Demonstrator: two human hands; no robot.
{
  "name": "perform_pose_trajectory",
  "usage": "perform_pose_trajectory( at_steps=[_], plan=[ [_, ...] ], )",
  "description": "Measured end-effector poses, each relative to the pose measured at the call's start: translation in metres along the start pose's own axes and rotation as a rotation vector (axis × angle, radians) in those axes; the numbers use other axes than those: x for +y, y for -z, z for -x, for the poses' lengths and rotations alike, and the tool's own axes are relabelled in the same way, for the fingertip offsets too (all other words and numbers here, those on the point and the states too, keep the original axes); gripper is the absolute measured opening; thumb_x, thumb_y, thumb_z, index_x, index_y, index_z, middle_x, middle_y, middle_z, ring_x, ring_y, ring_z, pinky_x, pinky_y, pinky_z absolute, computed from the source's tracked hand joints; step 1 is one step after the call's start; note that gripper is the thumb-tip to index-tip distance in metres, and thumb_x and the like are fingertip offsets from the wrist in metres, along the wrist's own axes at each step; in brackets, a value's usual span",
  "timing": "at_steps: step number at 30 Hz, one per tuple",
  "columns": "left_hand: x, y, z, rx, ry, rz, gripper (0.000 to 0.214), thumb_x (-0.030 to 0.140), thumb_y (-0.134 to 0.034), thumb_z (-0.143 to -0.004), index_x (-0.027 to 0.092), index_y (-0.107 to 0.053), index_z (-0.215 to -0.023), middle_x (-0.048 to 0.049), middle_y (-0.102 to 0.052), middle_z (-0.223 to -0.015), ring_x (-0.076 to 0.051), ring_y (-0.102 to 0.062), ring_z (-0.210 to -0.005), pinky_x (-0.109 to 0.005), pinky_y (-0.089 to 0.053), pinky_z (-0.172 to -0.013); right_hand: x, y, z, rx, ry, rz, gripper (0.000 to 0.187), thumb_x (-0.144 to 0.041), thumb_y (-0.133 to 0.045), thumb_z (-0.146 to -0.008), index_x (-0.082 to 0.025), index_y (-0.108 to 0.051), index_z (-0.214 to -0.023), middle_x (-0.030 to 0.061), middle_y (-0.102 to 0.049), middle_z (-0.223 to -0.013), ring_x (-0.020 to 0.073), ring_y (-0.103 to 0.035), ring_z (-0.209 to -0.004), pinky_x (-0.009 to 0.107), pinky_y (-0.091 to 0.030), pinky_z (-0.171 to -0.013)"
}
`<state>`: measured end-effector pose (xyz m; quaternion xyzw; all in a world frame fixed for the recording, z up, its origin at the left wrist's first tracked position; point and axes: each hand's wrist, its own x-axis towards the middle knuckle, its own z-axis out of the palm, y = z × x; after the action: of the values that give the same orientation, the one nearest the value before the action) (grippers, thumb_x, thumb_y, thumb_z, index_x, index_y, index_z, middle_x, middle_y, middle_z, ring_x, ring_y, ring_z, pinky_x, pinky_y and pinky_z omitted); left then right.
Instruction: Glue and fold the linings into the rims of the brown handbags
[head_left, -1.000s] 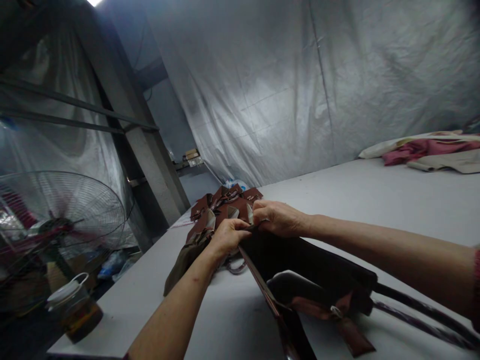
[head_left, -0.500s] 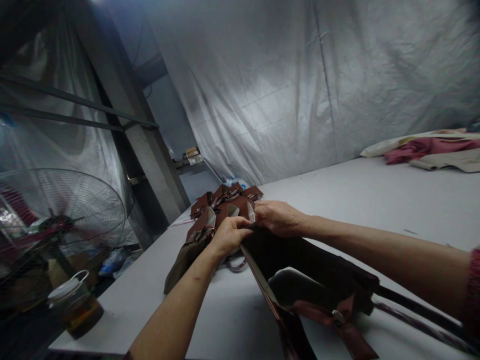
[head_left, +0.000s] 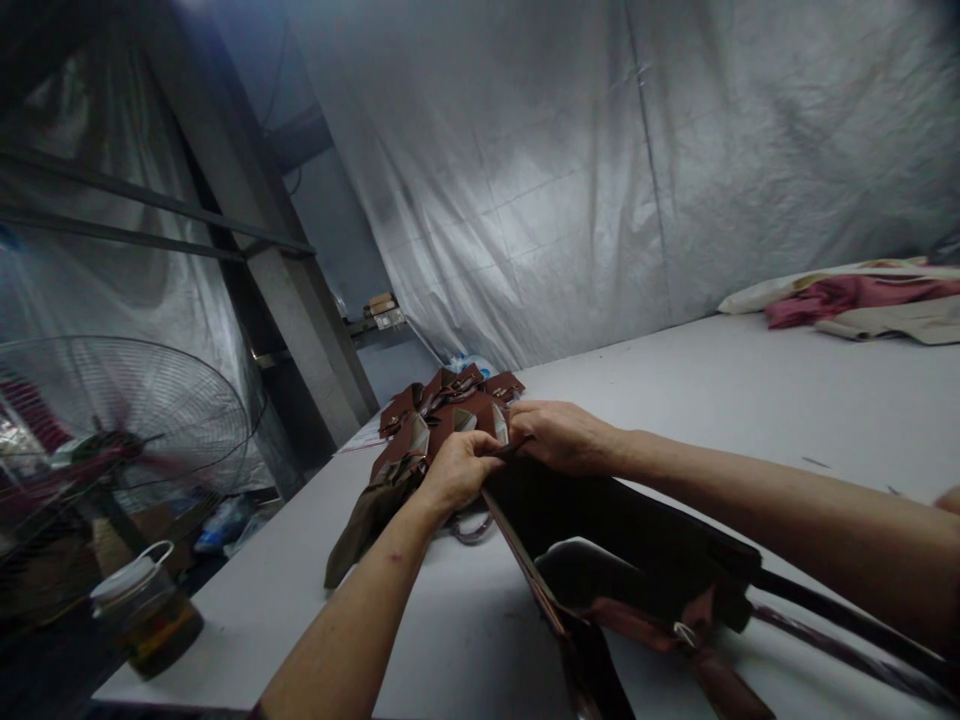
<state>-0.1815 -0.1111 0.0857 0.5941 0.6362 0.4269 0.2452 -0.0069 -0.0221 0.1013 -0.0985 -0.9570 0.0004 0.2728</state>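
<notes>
A brown handbag [head_left: 622,520] with a dark lining lies on its side on the white table, its opening turned toward me. My left hand [head_left: 461,470] pinches the bag's far edge between thumb and fingers. Close beside it, my right hand [head_left: 559,437] is closed on the same edge, its fingertips partly hidden. A reddish-brown strap with a metal ring [head_left: 684,632] hangs at the near end of the bag, and a long dark handle [head_left: 847,640] stretches off to the right. Behind my hands sit several more brown handbags [head_left: 442,405].
A lidded jar of amber liquid [head_left: 150,620] stands at the table's [head_left: 255,600] left corner. A large caged fan [head_left: 120,430] is beyond it. Dark olive cloth [head_left: 367,515] lies left of my left hand. Folded pink fabric [head_left: 847,298] rests at the far right. Silvery sheeting [head_left: 540,180] hangs behind.
Both hands keep their grip on the bag's edge and have hardly moved. The strap with the ring has shifted slightly to the right, and the view has moved a little.
</notes>
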Motion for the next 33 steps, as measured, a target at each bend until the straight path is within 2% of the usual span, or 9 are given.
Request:
perform_pose_trajectory(
  at_steps=[5, 10, 14, 18, 23, 30, 33],
  plan=[
    [-0.0053, 0.0035, -0.0016, 0.021, -0.050, -0.066, 0.023, 0.016, -0.068, -0.062, 0.014, -0.074, -0.084, -0.0014, -0.070, -0.072, -0.013, -0.059, -0.062, -0.022, -0.045, -0.061, -0.0075, 0.0026, -0.0030, -0.001, -0.031, 0.041, 0.014, -0.012, -0.055, -0.077, -0.018, -0.067, -0.075, 0.0023, -0.060, -0.083, 0.0133, -0.053, -0.070, 0.023, -0.030, -0.056],
    [-0.0049, 0.0047, -0.0008, 0.072, -0.060, -0.204, 0.022, 0.017, -0.068, -0.064, 0.015, -0.075, -0.084, -0.0030, -0.071, -0.074, -0.016, -0.062, -0.069, -0.023, -0.046, -0.064, -0.0072, 0.0026, -0.0042, 0.018, 0.040, 0.037, 0.017, -0.013, -0.053, -0.081, -0.017, -0.067, -0.073, 0.0027, -0.061, -0.084, 0.0128, -0.053, -0.073, 0.023, -0.029, -0.056],
    [-0.0035, 0.0032, -0.0016, 0.085, -0.071, -0.219, 0.019, 0.017, -0.068, -0.065, 0.015, -0.075, -0.083, -0.0043, -0.072, -0.077, -0.017, -0.063, -0.072, -0.024, -0.047, -0.066, -0.0038, 0.0021, -0.0022, 0.041, 0.075, 0.088, 0.023, -0.015, -0.048, -0.086, -0.018, -0.067, -0.073, 0.0016, -0.061, -0.080, 0.0112, -0.050, -0.065, 0.025, -0.026, -0.052],
    [-0.0028, 0.0026, -0.0018, 0.093, -0.061, -0.211, 0.020, 0.016, -0.069, -0.065, 0.015, -0.075, -0.083, -0.0044, -0.073, -0.077, -0.017, -0.064, -0.071, -0.024, -0.048, -0.067, -0.0036, 0.0014, -0.0031, 0.054, 0.114, 0.080, 0.021, -0.012, -0.050, -0.082, -0.017, -0.066, -0.069, 0.0017, -0.062, -0.080, 0.0118, -0.051, -0.068, 0.025, -0.028, -0.055],
    [0.0007, 0.0028, 0.0010, 0.102, -0.044, -0.228, 0.023, 0.015, -0.069, -0.064, 0.015, -0.075, -0.086, -0.0037, -0.074, -0.077, -0.017, -0.065, -0.072, -0.024, -0.049, -0.071, -0.0037, -0.0024, -0.0039, 0.065, 0.044, 0.029, 0.015, -0.010, -0.053, -0.074, -0.017, -0.065, -0.070, 0.0016, -0.063, -0.085, 0.0115, -0.053, -0.068, 0.024, -0.030, -0.054],
    [0.0028, 0.0016, 0.0012, 0.103, -0.047, -0.308, 0.025, 0.016, -0.067, -0.067, 0.019, -0.075, -0.090, -0.0024, -0.074, -0.081, -0.016, -0.066, -0.076, -0.025, -0.050, -0.074, -0.0085, -0.0018, -0.0018, 0.097, 0.059, 0.080, 0.018, -0.010, -0.049, -0.075, -0.017, -0.066, -0.070, 0.0032, -0.064, -0.084, 0.0125, -0.053, -0.065, 0.025, -0.029, -0.054],
    [0.0020, 0.0004, 0.0000, 0.102, -0.058, -0.304, 0.025, 0.017, -0.067, -0.067, 0.020, -0.075, -0.091, -0.0021, -0.074, -0.082, -0.017, -0.066, -0.078, -0.024, -0.050, -0.074, -0.0042, -0.0020, -0.0022, 0.083, 0.041, 0.015, 0.016, -0.009, -0.052, -0.072, -0.017, -0.066, -0.071, 0.0027, -0.064, -0.084, 0.0123, -0.054, -0.066, 0.024, -0.031, -0.055]
  ],
)
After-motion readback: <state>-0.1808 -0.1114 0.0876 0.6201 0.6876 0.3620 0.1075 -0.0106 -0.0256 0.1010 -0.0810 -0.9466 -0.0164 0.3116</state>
